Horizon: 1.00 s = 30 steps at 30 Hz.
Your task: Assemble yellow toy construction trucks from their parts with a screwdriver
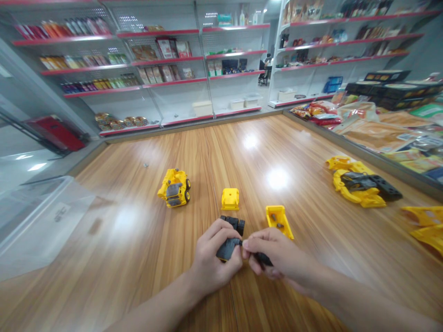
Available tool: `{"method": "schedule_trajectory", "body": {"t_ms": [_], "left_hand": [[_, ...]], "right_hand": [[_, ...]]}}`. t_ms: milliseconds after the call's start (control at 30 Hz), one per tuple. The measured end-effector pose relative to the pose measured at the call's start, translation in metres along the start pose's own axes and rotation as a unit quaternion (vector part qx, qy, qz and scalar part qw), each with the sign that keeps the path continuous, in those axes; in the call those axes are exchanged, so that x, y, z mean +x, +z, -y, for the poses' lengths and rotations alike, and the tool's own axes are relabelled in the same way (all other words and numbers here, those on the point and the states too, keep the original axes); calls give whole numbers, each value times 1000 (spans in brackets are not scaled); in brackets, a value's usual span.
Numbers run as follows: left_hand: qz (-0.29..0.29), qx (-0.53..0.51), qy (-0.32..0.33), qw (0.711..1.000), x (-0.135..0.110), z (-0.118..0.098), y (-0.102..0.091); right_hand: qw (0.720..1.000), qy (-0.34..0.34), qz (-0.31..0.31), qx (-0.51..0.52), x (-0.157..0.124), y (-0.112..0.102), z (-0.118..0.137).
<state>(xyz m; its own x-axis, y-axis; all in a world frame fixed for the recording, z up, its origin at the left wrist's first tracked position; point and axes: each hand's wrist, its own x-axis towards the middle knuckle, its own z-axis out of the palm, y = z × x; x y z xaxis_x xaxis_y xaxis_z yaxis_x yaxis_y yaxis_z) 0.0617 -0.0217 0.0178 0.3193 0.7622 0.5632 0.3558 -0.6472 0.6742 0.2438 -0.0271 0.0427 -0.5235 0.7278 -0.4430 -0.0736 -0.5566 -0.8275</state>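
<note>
My left hand point(212, 258) is closed around a black plastic toy chassis point(231, 235) just above the wooden table point(138, 240). Touching it from the right, my right hand point(275, 256) pinches a small dark part point(263, 259) against the chassis. Just beyond the hands lie a small yellow cab piece point(230, 199) and a yellow scoop-shaped piece point(278, 220). An assembled yellow toy truck point(175, 187) stands farther left.
A pile of yellow and black toy parts point(360, 184) lies at the right, with more yellow pieces point(427, 226) at the right edge. A clear plastic bin point(38, 221) sits at the left. Packaged goods point(380, 129) cover the adjoining counter; store shelves point(166, 69) stand behind.
</note>
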Motion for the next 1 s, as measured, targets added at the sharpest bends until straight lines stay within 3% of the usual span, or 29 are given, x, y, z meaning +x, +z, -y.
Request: {"method": "schedule_trajectory", "body": {"t_ms": [233,400,467,567,700,1000], "left_hand": [[7,-4,6,1000,-1,-3,-3],[8,6,-4,1000,-3,-1,-6],[12,3,-8,1000,-3,0,-6],[14,-2,-13,1000,-3,0,-5],[13,-9,-3,1000,-2,0,-5],[23,-9,2,1000,-3,0,-5]], "right_hand": [[999,32,19,-21,-1,-2,2],[988,-44,-13,-146,-1,-14,10],[964,-128,-54,-228,-2,-16,12],[889,-245,-112,-369,-5,-13,11],[818,-318,-128,-462,-9,-5,7],[771,-363,-119,-510,-9,-4,-2]]}}
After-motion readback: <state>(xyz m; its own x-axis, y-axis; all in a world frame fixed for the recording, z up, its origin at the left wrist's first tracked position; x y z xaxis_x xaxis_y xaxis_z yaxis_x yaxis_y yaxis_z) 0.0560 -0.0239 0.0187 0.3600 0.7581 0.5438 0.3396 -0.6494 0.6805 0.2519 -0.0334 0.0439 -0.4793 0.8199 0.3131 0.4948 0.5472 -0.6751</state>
